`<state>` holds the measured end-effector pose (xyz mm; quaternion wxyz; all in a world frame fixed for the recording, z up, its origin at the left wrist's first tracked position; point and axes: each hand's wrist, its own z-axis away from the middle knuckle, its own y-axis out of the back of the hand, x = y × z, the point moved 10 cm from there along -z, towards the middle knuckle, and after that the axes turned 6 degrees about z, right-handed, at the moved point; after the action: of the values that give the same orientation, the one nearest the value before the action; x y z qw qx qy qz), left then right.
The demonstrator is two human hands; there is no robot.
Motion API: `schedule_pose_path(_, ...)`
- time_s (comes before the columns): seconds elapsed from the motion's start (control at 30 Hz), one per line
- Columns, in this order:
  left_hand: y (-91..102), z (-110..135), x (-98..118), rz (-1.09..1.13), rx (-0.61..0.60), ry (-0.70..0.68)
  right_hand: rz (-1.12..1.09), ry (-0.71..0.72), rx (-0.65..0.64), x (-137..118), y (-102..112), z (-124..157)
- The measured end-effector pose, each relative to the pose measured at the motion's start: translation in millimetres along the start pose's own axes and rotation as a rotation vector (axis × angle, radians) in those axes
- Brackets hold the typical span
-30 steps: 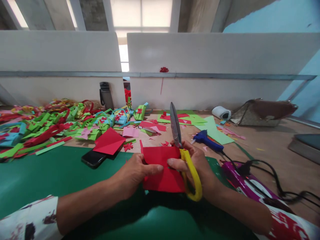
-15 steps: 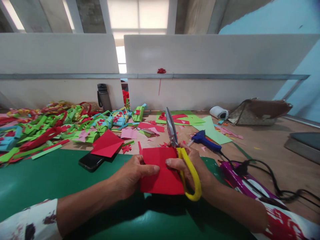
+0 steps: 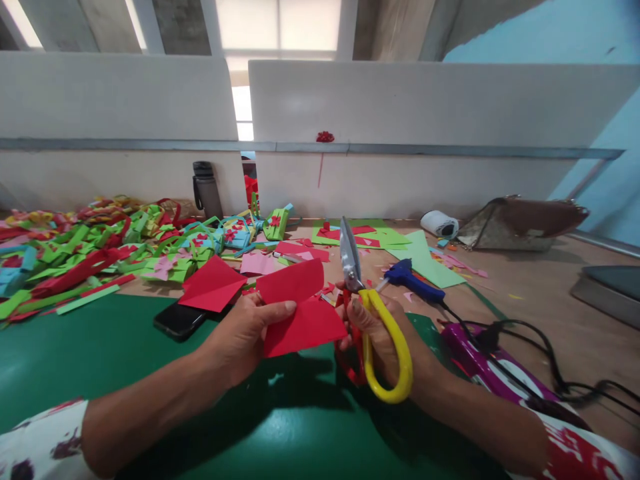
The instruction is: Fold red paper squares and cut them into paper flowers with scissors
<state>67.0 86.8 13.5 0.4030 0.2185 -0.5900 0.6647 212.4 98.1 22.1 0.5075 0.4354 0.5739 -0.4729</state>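
Observation:
A creased piece of red paper (image 3: 295, 317) is pinched in my left hand (image 3: 245, 333), thumb on top, held above the green mat (image 3: 280, 427). My right hand (image 3: 380, 333) is wrapped round a pair of scissors (image 3: 390, 353) with one yellow and one red handle. The silver blades point up and away from me and look closed. My right fingertips are close to the paper's right corner; whether they touch it I cannot tell. Left of my left hand, another folded red paper (image 3: 213, 283) lies partly over a black phone (image 3: 179, 321).
Green, red and blue paper crafts (image 3: 100, 240) pile up at the left, near a grey bottle (image 3: 207, 190). Green sheets (image 3: 395, 233) and scraps lie behind my hands. To the right are a blue glue gun (image 3: 413, 281), a purple power strip (image 3: 495, 360) with cables and a handbag (image 3: 520, 223).
The red paper has moved left and tilted with my left hand, its upper flap lifting. My right thumb has come off it, and the scissors have shifted slightly right.

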Motion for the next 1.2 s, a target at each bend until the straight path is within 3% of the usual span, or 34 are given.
schedule_pose_path(0.33, 7.7, -0.8, -7.9, -0.065, 0.082, 0.009, 0.102, 0.037, 0.023, -17.5, -1.1, 10.1)
schedule_pose_path(0.57, -0.4, -3.5, -12.5, -0.046, -0.038, 0.017, 0.082, 0.010, -0.031, -8.4, -5.8, 8.3)
schedule_pose_path(1.0, -2.6, 1.3, -27.4, -0.081, -0.010, 0.070, 0.010, -0.028, 0.012, -1.2, 1.1, -1.4)
schedule_pose_path(1.2, -2.2, 1.0, -32.5, -0.115, -0.026, 0.086, -0.039, -0.042, -0.027, -1.4, -6.3, 2.5)
